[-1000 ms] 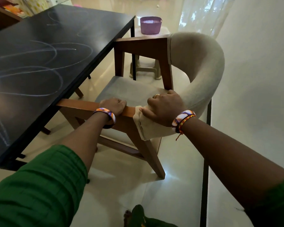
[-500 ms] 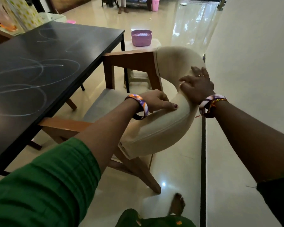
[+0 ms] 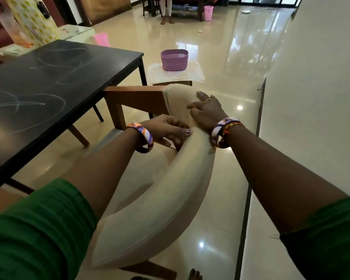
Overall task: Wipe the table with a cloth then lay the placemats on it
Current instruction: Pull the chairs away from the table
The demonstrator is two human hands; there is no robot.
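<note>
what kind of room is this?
Probably a home dining or living area. A black table with an upholstered wooden-framed chair beside it, a glossy tiled floor, and a purple basket on a low stool. Both hands are on the chair back.

Black table (image 3: 49, 93) top bare for a sweeping hand, cream padded chair (image 3: 170, 188) pressed against table's near-right edge, blocking reach from that side, purple basket (image 3: 174, 59) on low stool beyond table's far-right corner, open floor right of chair
</note>
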